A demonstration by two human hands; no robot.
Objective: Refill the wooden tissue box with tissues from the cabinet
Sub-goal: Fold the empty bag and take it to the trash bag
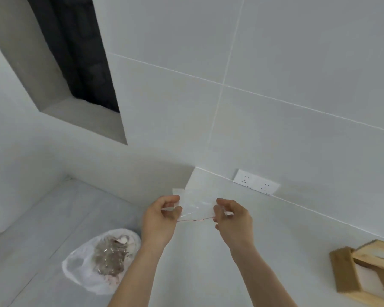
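My left hand [159, 219] and my right hand [233, 219] both pinch a thin clear plastic wrapper [196, 206] with a red tear line along its lower edge, stretched between them at the middle of the head view. The wooden tissue box [344, 271] lies at the lower right on the white counter [275, 251], with white tissues showing through its opening. The hands are well left of the box and apart from it.
A waste bin lined with a white bag [102, 260] full of crumpled waste stands on the grey floor at the lower left. A white double socket [255, 182] sits on the tiled wall behind the counter. A dark window recess [80, 63] is at the upper left.
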